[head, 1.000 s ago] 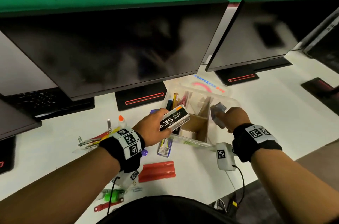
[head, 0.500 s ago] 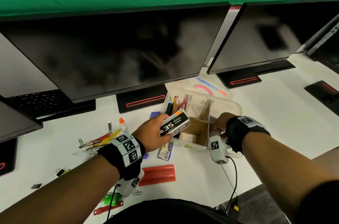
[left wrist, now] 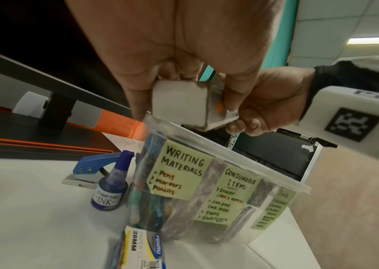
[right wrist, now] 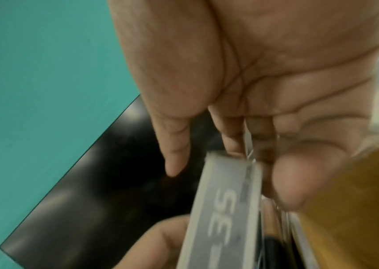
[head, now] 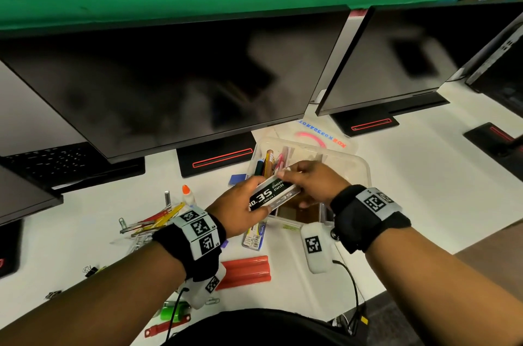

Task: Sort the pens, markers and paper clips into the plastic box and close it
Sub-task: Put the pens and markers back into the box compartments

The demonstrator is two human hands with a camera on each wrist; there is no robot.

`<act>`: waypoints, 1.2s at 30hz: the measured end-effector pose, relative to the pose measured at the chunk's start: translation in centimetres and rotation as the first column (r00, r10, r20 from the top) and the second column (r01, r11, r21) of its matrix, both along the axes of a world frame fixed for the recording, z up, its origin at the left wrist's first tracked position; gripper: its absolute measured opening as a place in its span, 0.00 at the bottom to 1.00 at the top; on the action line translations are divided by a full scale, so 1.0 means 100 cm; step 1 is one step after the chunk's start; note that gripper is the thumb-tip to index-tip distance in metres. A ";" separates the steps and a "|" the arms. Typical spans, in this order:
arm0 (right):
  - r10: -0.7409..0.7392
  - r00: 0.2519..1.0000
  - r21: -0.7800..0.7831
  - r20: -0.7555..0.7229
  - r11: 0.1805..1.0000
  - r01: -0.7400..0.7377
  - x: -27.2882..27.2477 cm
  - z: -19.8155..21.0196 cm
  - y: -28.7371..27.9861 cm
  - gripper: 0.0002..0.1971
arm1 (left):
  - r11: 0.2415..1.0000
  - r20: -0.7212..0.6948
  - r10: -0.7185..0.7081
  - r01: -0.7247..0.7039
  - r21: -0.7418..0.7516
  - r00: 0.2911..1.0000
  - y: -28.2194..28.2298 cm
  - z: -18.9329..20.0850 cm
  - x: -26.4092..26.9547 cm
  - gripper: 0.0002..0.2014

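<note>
Box (head: pixel 359 167) sat lid-off with both hands above it, left hand (head: pixel 237 212) and right hand (head: pixel 314 181) each gripping the staple pack (head: pixel 273 194); a fumbled handover risked spilling staples among the pens (head: pixel 268 161).

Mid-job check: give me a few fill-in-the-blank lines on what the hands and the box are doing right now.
1. Both hands hold a box of ____ over the plastic box.
2. The left hand grips the end nearer the ____ pad ink bottle.
3. The label nearest that bottle reads "____ Materials".
4. The right hand holds the box's other end with its ____.

Missing words: staples; stamp; Writing; fingertips
</note>
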State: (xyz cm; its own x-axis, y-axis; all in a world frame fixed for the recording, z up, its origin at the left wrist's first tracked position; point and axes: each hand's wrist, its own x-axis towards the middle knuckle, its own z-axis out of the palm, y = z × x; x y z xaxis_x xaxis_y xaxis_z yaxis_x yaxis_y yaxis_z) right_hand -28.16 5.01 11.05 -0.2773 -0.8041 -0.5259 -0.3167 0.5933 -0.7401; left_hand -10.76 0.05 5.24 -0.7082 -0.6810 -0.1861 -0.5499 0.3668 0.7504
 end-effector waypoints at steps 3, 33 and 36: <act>0.059 0.998 -0.021 0.021 0.998 -0.059 0.004 0.001 0.003 0.08 | 1.000 -0.017 -0.013 0.013 0.011 1.000 0.001 0.001 -0.002 0.27; 0.326 0.604 0.303 -0.727 0.942 -0.144 -0.090 -0.035 -0.040 0.13 | 0.968 0.193 -0.136 0.171 -0.181 0.972 -0.004 -0.008 0.006 0.12; 0.402 0.597 0.384 -0.695 0.909 -0.164 -0.092 -0.045 -0.039 0.12 | 0.969 0.194 -0.139 0.174 -0.177 0.971 -0.005 -0.009 0.006 0.12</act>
State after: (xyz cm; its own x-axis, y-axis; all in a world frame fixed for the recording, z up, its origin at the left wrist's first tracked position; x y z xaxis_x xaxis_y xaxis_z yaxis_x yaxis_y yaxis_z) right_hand -37.36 1.10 6.57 -0.4467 -0.7811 -0.4362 -0.8676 0.4973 -0.0019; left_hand -10.12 -0.42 4.37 -0.7757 -0.5997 -0.1967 -0.5930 0.5860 0.5523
